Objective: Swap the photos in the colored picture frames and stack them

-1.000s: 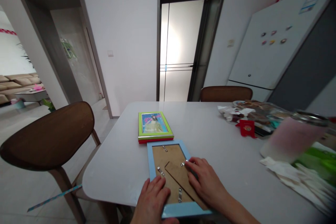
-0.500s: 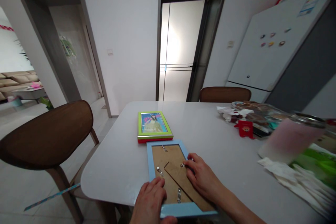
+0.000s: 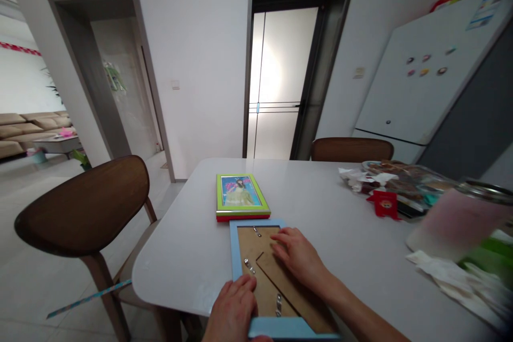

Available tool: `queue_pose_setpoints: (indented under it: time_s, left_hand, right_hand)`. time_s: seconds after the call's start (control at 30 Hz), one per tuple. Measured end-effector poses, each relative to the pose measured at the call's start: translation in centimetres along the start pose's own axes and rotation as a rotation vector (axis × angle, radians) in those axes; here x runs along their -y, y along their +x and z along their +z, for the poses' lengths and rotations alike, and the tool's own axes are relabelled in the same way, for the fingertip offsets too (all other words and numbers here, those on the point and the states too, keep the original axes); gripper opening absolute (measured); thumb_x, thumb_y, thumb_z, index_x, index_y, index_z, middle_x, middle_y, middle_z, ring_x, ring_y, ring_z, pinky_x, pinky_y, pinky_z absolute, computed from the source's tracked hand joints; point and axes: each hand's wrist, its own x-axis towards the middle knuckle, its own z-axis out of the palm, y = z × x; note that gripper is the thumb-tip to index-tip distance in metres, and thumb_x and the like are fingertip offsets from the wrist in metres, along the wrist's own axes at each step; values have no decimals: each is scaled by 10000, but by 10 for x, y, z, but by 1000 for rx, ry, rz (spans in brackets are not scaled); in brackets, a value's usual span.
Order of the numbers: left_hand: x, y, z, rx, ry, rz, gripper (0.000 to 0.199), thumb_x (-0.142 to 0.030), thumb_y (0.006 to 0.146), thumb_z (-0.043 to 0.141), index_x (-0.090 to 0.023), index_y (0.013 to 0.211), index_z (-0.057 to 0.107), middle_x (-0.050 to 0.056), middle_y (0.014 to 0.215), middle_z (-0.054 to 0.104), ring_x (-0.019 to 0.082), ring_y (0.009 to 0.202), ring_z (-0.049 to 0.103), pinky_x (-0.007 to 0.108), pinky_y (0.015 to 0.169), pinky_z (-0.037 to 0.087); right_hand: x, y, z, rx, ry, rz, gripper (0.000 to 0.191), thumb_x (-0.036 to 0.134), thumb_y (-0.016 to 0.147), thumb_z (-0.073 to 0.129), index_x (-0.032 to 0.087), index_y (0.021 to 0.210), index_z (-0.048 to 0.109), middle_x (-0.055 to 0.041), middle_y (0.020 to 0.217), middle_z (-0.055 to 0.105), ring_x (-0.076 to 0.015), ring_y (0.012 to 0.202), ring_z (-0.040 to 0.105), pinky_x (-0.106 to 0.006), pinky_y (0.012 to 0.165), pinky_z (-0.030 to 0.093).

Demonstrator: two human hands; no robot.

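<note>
A light blue picture frame lies face down at the table's near edge, its brown backing board and metal clips showing. My left hand rests on the frame's lower left corner, fingers on the left edge and thumb at the bottom rim. My right hand lies over the upper right of the backing, fingers slightly spread, covering the clip on that side. Just beyond the blue frame, a green frame with a picture of a figure in a pale dress lies face up on a red one.
On the right of the white table are a pink jar, white gloves or cloths, a red packet and plastic-wrapped items. Brown chairs stand at the left and far side.
My right hand has shifted from the frame's right edge inward and up over the backing. My left hand stays at the lower left. The whole view has moved slightly.
</note>
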Motion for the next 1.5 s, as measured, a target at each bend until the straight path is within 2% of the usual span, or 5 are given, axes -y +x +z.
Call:
queue_pose_setpoints:
  time_s: [0.27,0.63,1.03,1.37,1.5]
  left_hand:
    - [4,1,4,22,-23,-10,393,-382,497,733,-175,782,560,95,1232,470,272,1152,386,439,943,324]
    - [-1,1,-1,-9,-75,-44,381,-303,468,742,-178,784,568,70,1226,483,243,1147,395,395,957,309]
    - [-7,-4,-6,-39,-107,-70,349,-256,480,733,-179,776,565,72,1224,483,239,1137,396,361,952,315]
    - [-6,-3,-6,-30,-119,-71,360,-217,468,734,-186,788,572,53,1211,497,222,1149,386,334,968,299]
    - [-7,-3,-8,-37,-122,-89,320,-213,490,719,-183,773,572,64,1206,502,225,1152,385,345,962,310]
  right_hand:
    - [16,45,38,15,-29,25,217,205,767,434,171,731,645,-65,782,588,-156,796,513,-239,700,364]
    - [14,55,43,-22,-38,144,113,211,751,463,151,731,556,-65,783,573,-159,719,528,-250,617,347]
    - [46,-5,23,128,118,-172,153,215,740,503,208,685,646,-8,719,599,-134,758,502,-238,699,348]
    - [49,-5,22,189,124,-252,167,179,744,498,227,712,654,-5,745,593,-140,786,483,-254,721,333]
    - [42,-16,8,179,195,-270,209,195,768,451,233,836,645,-24,824,584,-145,817,484,-265,747,351]
